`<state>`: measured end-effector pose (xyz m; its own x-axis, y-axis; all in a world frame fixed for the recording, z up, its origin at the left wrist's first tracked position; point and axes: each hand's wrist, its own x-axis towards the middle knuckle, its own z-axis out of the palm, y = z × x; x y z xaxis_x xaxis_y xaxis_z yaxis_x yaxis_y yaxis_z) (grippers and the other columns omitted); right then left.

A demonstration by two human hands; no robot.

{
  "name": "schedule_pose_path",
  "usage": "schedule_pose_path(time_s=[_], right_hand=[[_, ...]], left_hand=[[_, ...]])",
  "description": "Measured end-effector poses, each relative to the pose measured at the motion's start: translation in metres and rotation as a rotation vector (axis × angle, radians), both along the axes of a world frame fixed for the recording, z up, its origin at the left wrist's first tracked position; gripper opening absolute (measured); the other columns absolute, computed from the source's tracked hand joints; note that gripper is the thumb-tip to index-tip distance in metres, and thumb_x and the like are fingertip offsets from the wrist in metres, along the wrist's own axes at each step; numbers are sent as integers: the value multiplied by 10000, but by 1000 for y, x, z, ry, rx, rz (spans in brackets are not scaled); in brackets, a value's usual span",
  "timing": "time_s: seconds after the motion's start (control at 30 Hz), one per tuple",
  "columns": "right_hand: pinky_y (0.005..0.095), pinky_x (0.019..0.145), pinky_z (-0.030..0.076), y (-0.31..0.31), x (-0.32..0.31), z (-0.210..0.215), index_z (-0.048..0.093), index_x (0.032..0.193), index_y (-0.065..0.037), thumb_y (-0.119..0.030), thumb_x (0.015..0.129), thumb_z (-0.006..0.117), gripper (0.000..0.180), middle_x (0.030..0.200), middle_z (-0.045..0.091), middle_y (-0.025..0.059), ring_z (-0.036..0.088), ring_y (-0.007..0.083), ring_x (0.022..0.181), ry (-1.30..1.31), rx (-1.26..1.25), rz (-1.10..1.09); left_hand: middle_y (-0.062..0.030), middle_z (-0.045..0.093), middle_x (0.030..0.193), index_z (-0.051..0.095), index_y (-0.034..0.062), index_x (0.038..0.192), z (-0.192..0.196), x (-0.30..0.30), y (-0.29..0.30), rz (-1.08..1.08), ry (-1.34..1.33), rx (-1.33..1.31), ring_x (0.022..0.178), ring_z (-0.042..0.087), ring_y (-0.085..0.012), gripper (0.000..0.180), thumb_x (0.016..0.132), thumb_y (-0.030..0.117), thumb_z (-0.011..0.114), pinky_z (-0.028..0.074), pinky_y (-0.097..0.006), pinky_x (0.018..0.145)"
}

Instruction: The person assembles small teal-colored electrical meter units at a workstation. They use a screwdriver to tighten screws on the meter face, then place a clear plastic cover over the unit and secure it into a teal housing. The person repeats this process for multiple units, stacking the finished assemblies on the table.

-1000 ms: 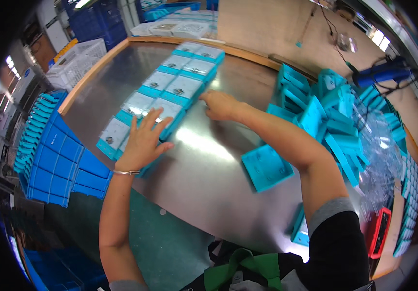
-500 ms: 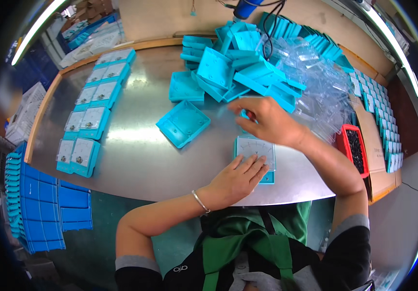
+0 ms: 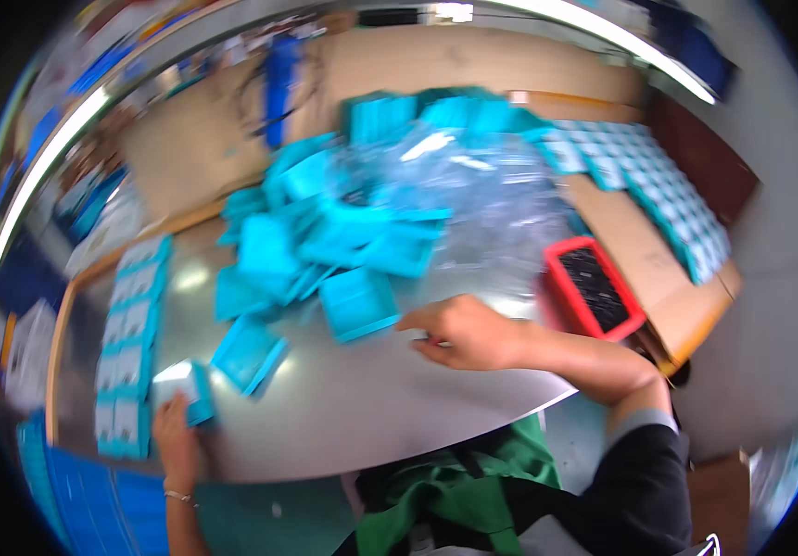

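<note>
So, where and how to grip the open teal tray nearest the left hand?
Probably pinch the tray by its near-right wall, coming from the front: it lies open side up, that wall raised; bare table fronts it, the teal pile sits behind.

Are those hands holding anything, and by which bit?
The left hand has its fingers on the near edge of a white-faced teal box; gripping or just touching is too blurred to tell. Nothing shows in the right hand.

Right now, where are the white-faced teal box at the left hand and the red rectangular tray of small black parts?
White-faced teal box (image 3: 182, 382): head view, on its white face.
Red rectangular tray (image 3: 569, 292): head view, on its left wall.
</note>
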<state>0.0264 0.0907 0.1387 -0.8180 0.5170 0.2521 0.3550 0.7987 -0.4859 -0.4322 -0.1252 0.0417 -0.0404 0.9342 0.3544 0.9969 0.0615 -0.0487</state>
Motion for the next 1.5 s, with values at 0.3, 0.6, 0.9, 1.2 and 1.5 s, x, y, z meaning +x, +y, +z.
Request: schedule_pose_path(time_s=[0.3,0.6,0.9,1.2,1.5], right_hand=[[437,695,512,48,181,-7,639,981,-38,-155,784,602,232,868,637,165,635,332,783,26,359,-581],[442,751,508,212,309,-43,658,1021,-53,-115,789,553,262,947,616,190,623,351,859,-6,358,-1040],[452,791,518,364,243,-24,631,1096,-79,-230,812,587,325,1100,547,200,609,368,956,-161,393,-1030],[449,811,529,421,230,-29,637,1043,-38,-273,815,625,327,1206,522,148,543,372,1068,-291,451,-983],[368,809,535,454,220,-23,673,1104,-191,-260,836,608,284,1226,513,107,616,286,1021,-880,608,-820]], left_hand=[[-154,278,1479,349,1,1346,-22,-59,121,124,-74,98,1332,303,-355,682,707,-149,538,269,-432,1104],[-153,495,1256,505,53,1256,-5,109,67,111,-490,591,1153,475,-337,464,803,62,608,394,-463,961],[-188,606,1035,630,-1,981,7,305,80,-402,-577,-17,934,573,-360,185,800,-8,594,464,-422,839],[-180,601,1049,645,-8,875,-13,304,89,-389,-667,-10,953,562,-353,96,795,8,593,451,-424,847],[-184,593,1043,619,-10,857,-13,306,86,-344,-696,-42,945,559,-354,70,813,17,571,458,-425,826]])
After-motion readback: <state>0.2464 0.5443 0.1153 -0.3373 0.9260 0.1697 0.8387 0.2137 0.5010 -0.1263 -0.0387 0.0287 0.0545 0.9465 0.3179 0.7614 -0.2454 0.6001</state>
